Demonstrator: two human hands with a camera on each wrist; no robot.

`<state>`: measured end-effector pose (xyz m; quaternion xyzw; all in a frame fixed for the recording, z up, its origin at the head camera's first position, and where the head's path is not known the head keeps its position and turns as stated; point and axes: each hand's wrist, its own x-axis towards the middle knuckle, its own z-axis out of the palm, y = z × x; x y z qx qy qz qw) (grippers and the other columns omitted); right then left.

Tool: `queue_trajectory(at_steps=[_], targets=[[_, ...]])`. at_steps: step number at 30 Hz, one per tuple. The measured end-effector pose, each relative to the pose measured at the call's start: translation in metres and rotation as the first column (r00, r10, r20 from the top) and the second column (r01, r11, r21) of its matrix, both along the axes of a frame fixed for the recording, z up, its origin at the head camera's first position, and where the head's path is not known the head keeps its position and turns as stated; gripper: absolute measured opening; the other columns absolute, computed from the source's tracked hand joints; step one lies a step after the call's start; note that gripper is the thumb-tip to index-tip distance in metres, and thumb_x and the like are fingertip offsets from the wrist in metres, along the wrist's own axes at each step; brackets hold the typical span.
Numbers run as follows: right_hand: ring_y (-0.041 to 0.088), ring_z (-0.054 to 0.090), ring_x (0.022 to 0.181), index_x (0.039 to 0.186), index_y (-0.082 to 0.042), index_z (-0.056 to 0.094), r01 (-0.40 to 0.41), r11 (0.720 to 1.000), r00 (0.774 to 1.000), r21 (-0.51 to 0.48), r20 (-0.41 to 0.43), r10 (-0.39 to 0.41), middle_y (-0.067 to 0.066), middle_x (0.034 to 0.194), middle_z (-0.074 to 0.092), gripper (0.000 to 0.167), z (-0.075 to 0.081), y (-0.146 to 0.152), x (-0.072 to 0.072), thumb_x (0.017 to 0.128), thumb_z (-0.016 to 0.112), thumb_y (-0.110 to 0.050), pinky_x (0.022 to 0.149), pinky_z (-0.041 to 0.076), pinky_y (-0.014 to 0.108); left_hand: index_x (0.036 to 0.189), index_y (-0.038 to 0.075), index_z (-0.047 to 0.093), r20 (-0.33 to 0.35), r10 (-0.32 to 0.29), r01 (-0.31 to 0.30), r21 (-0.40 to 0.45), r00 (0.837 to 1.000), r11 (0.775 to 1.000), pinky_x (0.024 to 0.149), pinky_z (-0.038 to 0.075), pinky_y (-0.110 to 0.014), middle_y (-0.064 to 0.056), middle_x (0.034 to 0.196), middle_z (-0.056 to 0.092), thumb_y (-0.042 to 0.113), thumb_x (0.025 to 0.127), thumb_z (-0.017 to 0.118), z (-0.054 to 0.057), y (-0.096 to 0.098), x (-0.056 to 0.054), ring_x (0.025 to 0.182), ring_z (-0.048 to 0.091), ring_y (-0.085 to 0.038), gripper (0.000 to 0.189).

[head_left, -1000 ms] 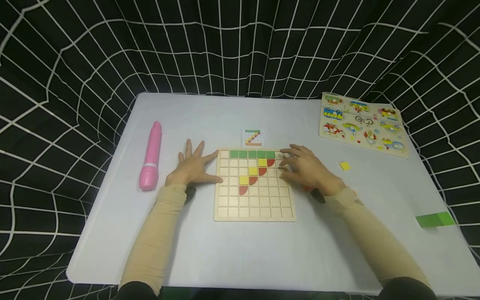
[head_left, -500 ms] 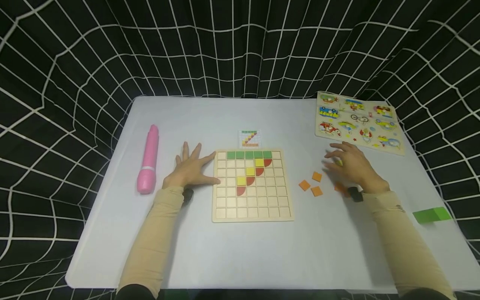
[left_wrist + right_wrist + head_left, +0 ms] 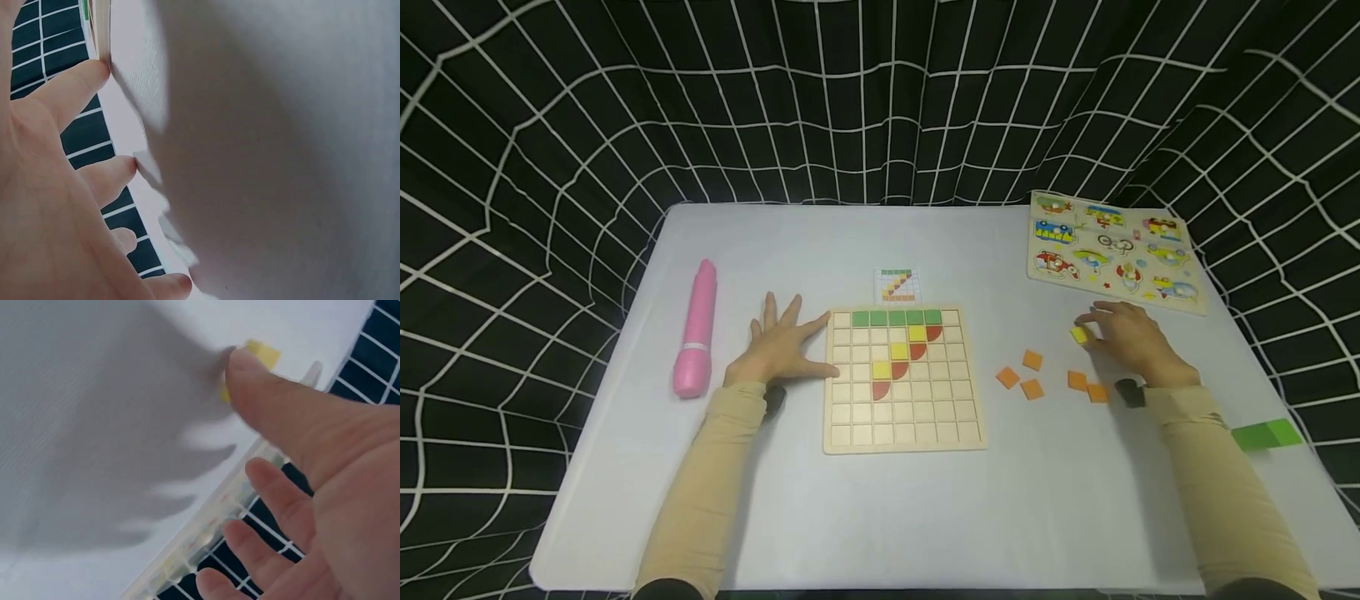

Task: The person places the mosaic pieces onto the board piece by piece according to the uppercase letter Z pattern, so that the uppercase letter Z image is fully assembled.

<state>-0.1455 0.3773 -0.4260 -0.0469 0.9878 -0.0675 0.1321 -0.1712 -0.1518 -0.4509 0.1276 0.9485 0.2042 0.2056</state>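
A square wooden grid board [image 3: 906,412] lies on the table with green squares [image 3: 897,318], yellow squares [image 3: 898,352] and red quarter-circle tiles [image 3: 880,390] on it. My left hand [image 3: 778,350] is spread at the board's left side, a fingertip touching its edge in the left wrist view. To the board's right, my right hand [image 3: 1127,337] is over a loose yellow square tile [image 3: 1078,334]. In the right wrist view the thumb [image 3: 250,375] covers part of that tile, and the other fingers are apart from it. Whether the thumb presses it is unclear.
Several orange square tiles [image 3: 1032,360] lie between the board and my right hand. A pattern card [image 3: 897,286] is behind the board. At the back right is a vehicle puzzle board [image 3: 1116,250]. A pink wand-like object [image 3: 697,333] lies left; a green block [image 3: 1266,435] stands right.
My right hand has moved from the board's right edge across the orange tiles to the yellow tile. My left hand has stayed at the board. The view has shifted slightly.
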Motion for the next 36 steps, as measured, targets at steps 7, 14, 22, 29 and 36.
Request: queue_trajectory(at_steps=[7, 14, 22, 29, 36], targets=[[0.061, 0.032, 0.140, 0.125, 0.003, 0.069, 0.006, 1.000, 1.000, -0.028, -0.017, -0.006, 0.036, 0.152, 0.043, 0.035, -0.008, 0.004, 0.001, 0.095, 0.072, -0.013, 0.115, 0.027, 0.078, 0.163, 0.032, 0.031, -0.005, -0.005, 0.005, -0.008, 1.000, 1.000, 0.120, -0.002, -0.081, -0.019, 0.176, -0.004, 0.066, 0.078, 0.079, 0.002, -0.001, 0.002, 0.155, -0.027, -0.052, 0.103], [0.060, 0.029, 0.143, 0.123, 0.007, 0.068, -0.022, 0.999, 0.999, -0.041, -0.047, 0.020, 0.035, 0.153, 0.043, 0.034, -0.005, -0.008, 0.002, 0.096, 0.071, -0.013, 0.119, 0.022, 0.076, 0.163, 0.032, 0.031, -0.005, -0.006, 0.006, -0.012, 1.000, 1.000, 0.121, -0.003, -0.080, -0.019, 0.176, -0.004, 0.066, 0.078, 0.079, 0.003, -0.002, 0.002, 0.156, -0.028, -0.051, 0.103], [0.060, 0.027, 0.147, 0.119, 0.005, 0.069, -0.163, 0.981, 0.982, -0.107, -0.115, 0.151, 0.032, 0.153, 0.046, 0.029, 0.011, -0.070, -0.001, 0.095, 0.071, -0.013, 0.121, 0.022, 0.073, 0.162, 0.032, 0.031, 0.000, 0.000, 0.000, -0.017, 1.000, 1.000, 0.122, -0.004, -0.080, -0.018, 0.176, -0.005, 0.066, 0.077, 0.079, 0.000, 0.000, 0.000, 0.155, -0.029, -0.050, 0.104], [0.053, 0.031, 0.151, 0.117, 0.002, 0.070, -0.268, 0.958, 0.952, -0.099, -0.180, 0.248, 0.025, 0.154, 0.051, 0.029, 0.010, -0.128, -0.005, 0.093, 0.075, -0.015, 0.124, 0.027, 0.068, 0.162, 0.033, 0.032, 0.002, 0.000, 0.000, -0.032, 1.000, 0.999, 0.122, -0.005, -0.078, -0.016, 0.176, -0.005, 0.068, 0.076, 0.079, 0.002, 0.002, -0.001, 0.156, -0.031, -0.048, 0.104], [0.051, 0.040, 0.148, 0.116, -0.001, 0.072, -0.395, 0.913, 0.900, -0.097, -0.237, 0.365, 0.021, 0.149, 0.058, 0.035, 0.002, -0.182, -0.003, 0.091, 0.079, -0.025, 0.123, 0.032, 0.066, 0.162, 0.032, 0.034, -0.013, 0.006, -0.007, -0.057, 1.000, 0.998, 0.122, -0.005, -0.079, -0.017, 0.176, -0.004, 0.067, 0.076, 0.079, 0.006, 0.003, -0.002, 0.156, -0.029, -0.049, 0.103]])
